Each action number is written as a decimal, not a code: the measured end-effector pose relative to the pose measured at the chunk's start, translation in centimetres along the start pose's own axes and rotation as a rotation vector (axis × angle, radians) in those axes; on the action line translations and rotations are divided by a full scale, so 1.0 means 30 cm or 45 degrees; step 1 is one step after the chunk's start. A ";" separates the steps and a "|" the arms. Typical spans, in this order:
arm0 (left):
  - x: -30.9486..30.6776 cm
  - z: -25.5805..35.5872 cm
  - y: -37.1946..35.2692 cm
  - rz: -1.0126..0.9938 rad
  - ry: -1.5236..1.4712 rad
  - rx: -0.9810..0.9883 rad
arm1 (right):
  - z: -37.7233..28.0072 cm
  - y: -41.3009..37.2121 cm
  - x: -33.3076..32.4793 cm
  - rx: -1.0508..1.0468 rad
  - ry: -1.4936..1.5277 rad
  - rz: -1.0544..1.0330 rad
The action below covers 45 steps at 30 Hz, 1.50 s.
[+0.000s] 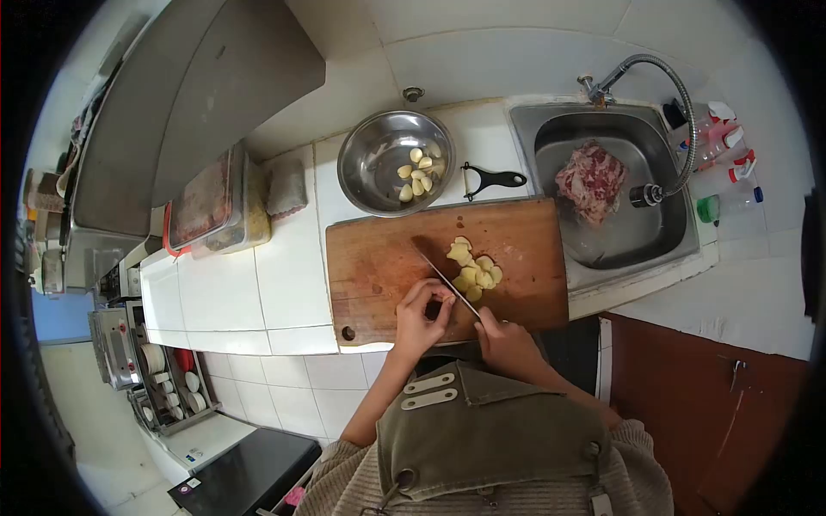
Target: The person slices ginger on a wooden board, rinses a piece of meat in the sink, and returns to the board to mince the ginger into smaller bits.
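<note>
Gripping a knife [449,284], right hand [508,342] angles its blade away-left; curled left hand [420,316] presses beside it, garlic slices [473,268] opposite.

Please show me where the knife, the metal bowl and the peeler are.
knife [449,284], head view, middle of the blade.
metal bowl [366,163], head view, bare inner wall, left side.
peeler [503,179], head view, black handle.

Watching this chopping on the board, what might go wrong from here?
1. The left hand sits curled right beside the blade of the knife that the right hand grips; a slip might nick the fingers.
2. Raw meat lies in the sink next to the cutting board; splashes might reach the cut slices.
</note>
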<state>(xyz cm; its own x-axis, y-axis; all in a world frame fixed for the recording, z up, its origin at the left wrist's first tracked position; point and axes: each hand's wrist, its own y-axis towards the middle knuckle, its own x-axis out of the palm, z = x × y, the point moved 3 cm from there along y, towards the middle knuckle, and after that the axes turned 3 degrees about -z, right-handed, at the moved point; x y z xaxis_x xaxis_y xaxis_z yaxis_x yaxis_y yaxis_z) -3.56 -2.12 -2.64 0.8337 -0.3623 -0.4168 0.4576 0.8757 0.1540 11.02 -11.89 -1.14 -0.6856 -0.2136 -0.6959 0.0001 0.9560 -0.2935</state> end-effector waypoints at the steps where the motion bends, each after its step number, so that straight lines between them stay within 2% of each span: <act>1: -0.001 0.003 0.002 -0.015 0.039 0.023 | 0.007 0.015 0.019 -0.089 -0.003 0.082; 4: 0.003 -0.005 0.000 0.003 -0.011 0.010 | -0.016 0.050 0.006 -0.167 -0.073 0.162; 8: -0.002 -0.008 0.005 0.008 0.044 0.046 | -0.016 0.023 -0.013 -0.140 0.002 0.180; 13: 0.005 -0.018 -0.001 0.004 -0.063 -0.009 | -0.020 -0.042 -0.055 0.041 0.045 -0.015; 17: 0.004 -0.020 -0.003 -0.017 -0.043 -0.021 | -0.013 -0.046 -0.052 0.067 0.004 -0.086; 28: 0.006 -0.002 -0.002 0.063 -0.040 0.005 | -0.041 0.016 -0.001 -0.083 0.035 0.157; 35: 0.008 -0.001 -0.007 0.067 0.017 0.037 | -0.041 0.057 0.036 -0.068 -0.038 0.198; 38: 0.006 -0.004 -0.003 0.077 0.026 0.035 | -0.018 0.010 0.021 -0.062 -0.002 0.172; 40: 0.004 -0.002 -0.006 0.095 0.078 0.040 | -0.008 -0.024 0.000 0.121 0.019 -0.075; 45: 0.005 0.012 -0.009 0.120 0.144 0.090 | 0.017 -0.027 -0.013 0.063 0.104 -0.053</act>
<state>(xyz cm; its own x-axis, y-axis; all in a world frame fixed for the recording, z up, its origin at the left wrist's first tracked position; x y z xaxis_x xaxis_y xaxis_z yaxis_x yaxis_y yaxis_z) -3.44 -2.52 -2.42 0.8357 -0.2379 -0.4950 0.4030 0.8779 0.2584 11.67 -12.69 -0.96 -0.7430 -0.2339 -0.6270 0.0050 0.9350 -0.3547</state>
